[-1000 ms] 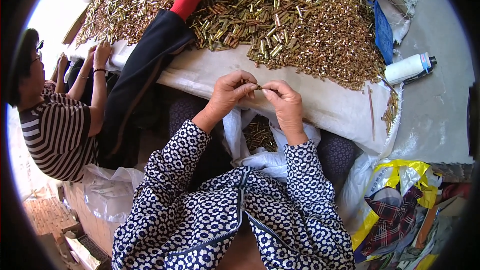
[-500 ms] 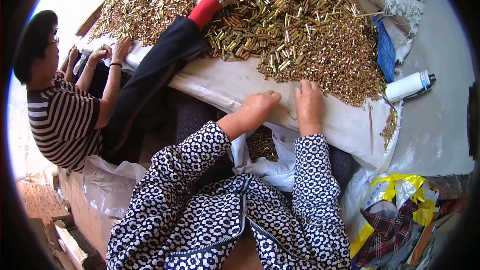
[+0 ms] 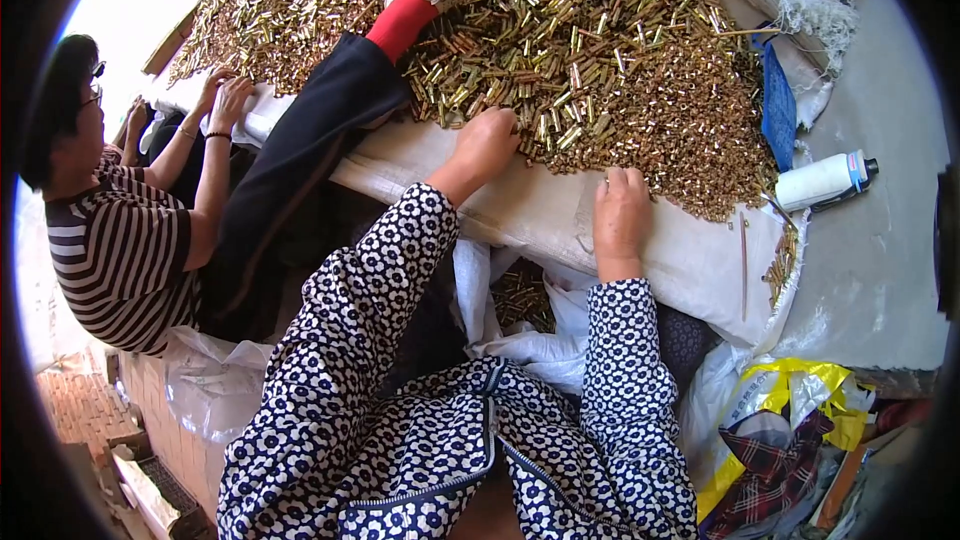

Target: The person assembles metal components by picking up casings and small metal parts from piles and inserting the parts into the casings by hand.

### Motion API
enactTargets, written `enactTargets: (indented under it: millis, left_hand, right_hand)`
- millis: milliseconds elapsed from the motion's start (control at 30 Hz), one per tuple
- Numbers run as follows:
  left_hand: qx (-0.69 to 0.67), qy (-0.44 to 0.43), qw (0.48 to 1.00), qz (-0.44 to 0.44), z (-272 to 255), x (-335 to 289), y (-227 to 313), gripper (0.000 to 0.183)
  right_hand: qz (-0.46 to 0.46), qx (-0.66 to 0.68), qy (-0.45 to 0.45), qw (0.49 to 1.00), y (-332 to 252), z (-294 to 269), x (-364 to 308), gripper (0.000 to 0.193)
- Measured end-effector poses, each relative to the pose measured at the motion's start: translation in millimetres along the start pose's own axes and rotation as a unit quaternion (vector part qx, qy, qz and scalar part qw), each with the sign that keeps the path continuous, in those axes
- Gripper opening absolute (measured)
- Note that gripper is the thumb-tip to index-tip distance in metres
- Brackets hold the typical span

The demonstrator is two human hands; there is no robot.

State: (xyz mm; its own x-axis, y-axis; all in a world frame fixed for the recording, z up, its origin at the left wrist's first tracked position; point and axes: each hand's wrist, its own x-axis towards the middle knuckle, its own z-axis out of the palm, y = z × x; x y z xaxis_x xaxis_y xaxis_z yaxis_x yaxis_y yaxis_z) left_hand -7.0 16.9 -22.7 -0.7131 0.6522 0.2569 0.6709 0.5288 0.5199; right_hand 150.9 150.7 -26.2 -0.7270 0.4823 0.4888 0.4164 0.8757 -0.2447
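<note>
A wide heap of gold-coloured metal tubes [image 3: 580,30] covers the cloth-topped table, with a mound of short brass-coloured pieces [image 3: 690,110] on its right. My left hand [image 3: 487,145] is at the near edge of the tubes, its fingers curled together and their tips hidden. Beside the short pieces, my right hand [image 3: 621,210] rests over the cloth [image 3: 690,245] with its fingers pressed together. A tiny shiny spot shows at its fingertips, too small to name. Below, between my forearms, a white sack [image 3: 545,345] stands open with more tubes inside.
To the left, a person in a striped top [image 3: 125,250] works at the same heap. A leg in dark trousers [image 3: 310,130] stretches across the table edge. A white bottle [image 3: 825,180], a thin stick [image 3: 744,270] and a yellow bag [image 3: 790,390] are on the right.
My left hand has moved forward and left from above the cloth to the tubes. The right hand stays almost in place. The other person's hands have shifted a little.
</note>
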Motion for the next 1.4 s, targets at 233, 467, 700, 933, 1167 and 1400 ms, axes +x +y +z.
enactTargets:
  millis: [233,467,700,933,1167,1400]
  left_hand:
    - [0.047,0.011,0.999,-0.017,-10,-6,6,0.009]
    - [0.036,-0.047,0.995,0.076,-19,-39,-4,0.01]
    - [-0.227,-0.052,0.972,0.024,-28,-62,10,0.013]
    - [-0.394,-0.116,0.91,-0.057,-31,-86,16,0.008]
    - [-0.397,-0.11,0.91,-0.033,-31,-89,24,0.008]
    - [-0.544,-0.101,0.825,-0.118,-25,-93,30,0.01]
  right_hand:
    - [-0.031,0.041,0.029,0.998,8,2,-5,0.009]
    - [-0.032,0.233,-0.004,0.972,-9,-7,-15,0.008]
    - [0.072,0.511,-0.114,0.849,-26,-14,-26,0.009]
    - [0.163,0.663,-0.144,0.716,-43,-18,-36,0.011]
    - [0.169,0.678,-0.135,0.702,-41,-18,-37,0.011]
    - [0.169,0.668,-0.13,0.713,-38,-13,-42,0.009]
